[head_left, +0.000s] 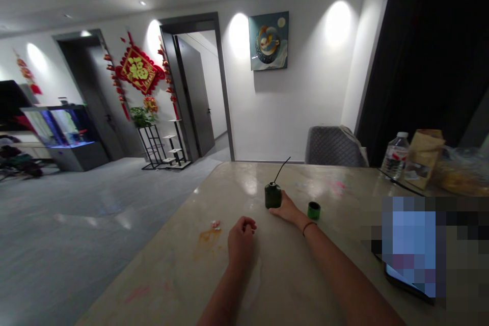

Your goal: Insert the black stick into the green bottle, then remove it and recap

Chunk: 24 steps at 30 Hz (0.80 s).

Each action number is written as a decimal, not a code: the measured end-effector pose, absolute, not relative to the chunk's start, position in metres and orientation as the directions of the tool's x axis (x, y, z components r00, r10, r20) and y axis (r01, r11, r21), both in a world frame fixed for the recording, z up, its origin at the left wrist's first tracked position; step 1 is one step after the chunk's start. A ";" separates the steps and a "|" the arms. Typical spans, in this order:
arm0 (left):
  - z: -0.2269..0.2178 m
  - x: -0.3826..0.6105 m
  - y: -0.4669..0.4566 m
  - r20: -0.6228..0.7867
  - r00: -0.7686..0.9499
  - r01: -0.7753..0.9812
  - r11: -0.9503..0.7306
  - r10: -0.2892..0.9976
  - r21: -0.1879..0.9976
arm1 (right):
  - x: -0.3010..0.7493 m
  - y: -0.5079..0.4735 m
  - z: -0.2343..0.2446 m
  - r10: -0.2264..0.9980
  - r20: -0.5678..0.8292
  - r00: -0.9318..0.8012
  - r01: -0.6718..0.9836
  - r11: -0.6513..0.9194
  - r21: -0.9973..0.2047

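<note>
A small dark green bottle (272,195) stands on the beige table (183,270), with a thin black stick rising out of its neck. My right hand (286,209) rests on the table against the bottle's base, fingers curled round its near side. A green cap (314,210) stands just right of that wrist. My left hand (241,237) lies on the table nearer to me, its fingers curled in a loose fist, nothing visible in it. A small pinkish scrap (216,223) and an orange stain (208,237) lie left of the left hand.
A water bottle (396,155), a brown paper bag (426,158) and a plastic bag (464,168) stand at the table's far right. A phone (407,280) lies at the near right. A grey chair (334,146) stands behind the table. The floor opens out to the left.
</note>
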<state>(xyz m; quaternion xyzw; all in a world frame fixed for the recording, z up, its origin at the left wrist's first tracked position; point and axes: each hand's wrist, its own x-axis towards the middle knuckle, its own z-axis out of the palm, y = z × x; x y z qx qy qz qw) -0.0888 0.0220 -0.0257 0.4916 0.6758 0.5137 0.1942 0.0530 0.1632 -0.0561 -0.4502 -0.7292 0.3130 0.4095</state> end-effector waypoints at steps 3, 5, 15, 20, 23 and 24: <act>-0.027 -0.090 0.022 0.237 -0.430 0.471 -0.008 0.871 0.882 | 0.051 0.171 -0.057 0.909 0.333 -0.251 0.419 0.412 -0.809; -0.028 -0.091 0.023 0.232 -0.435 0.457 -0.009 0.870 0.889 | 0.050 0.175 -0.056 0.910 0.337 -0.241 0.434 0.412 -0.801; -0.026 -0.090 0.024 0.193 -0.444 0.460 0.038 0.875 0.887 | 0.044 0.179 -0.053 0.927 0.327 -0.185 0.532 0.375 -0.759; -0.027 -0.091 0.024 0.206 -0.433 0.506 0.048 0.877 0.861 | 0.046 0.179 -0.054 0.945 0.258 -0.202 0.489 0.326 -0.809; -0.028 -0.091 0.024 0.204 -0.431 0.513 0.052 0.879 0.857 | 0.047 0.178 -0.056 0.944 0.260 -0.205 0.478 0.329 -0.814; -0.029 -0.091 0.025 0.200 -0.429 0.510 0.053 0.881 0.859 | 0.048 0.177 -0.056 0.943 0.263 -0.202 0.479 0.330 -0.814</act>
